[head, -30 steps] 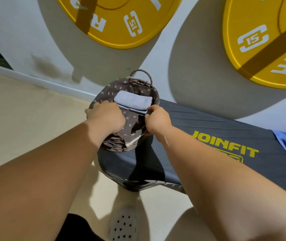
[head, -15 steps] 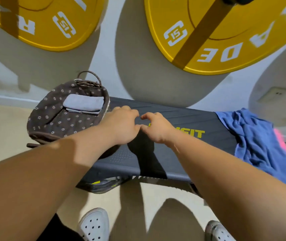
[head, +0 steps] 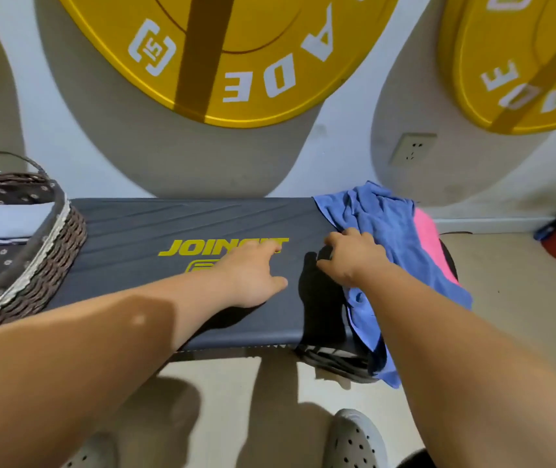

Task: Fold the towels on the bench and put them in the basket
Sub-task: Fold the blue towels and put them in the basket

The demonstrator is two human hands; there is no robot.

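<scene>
Right hand lies knuckles-up at the left edge of the crumpled blue towel, its fingers curled down where cloth meets the bench; whether they have closed on the fabric or only touch it cannot be told from this angle. Left hand is out over the middle of the bench, across the yellow lettering, fingers loosely extended toward the towel and holding nothing. That blue towel sits heaped at the right end of the bench, one part hanging over the front edge toward the floor, and it lies on top of a pink towel of which only a strip shows. At the far left end stands the wicker basket with its brown flowered liner, and one folded pale grey towel is inside it. By that reckoning the task is about a third done, and the step in hand is fetching the second towel. Next the blue towel has to be drawn onto the bare middle of the bench and spread flat, which calls for both hands to find two corners in the heap. Pulling by one edge alone could drag the pink towel along or let the hanging part slide off the bench.
</scene>
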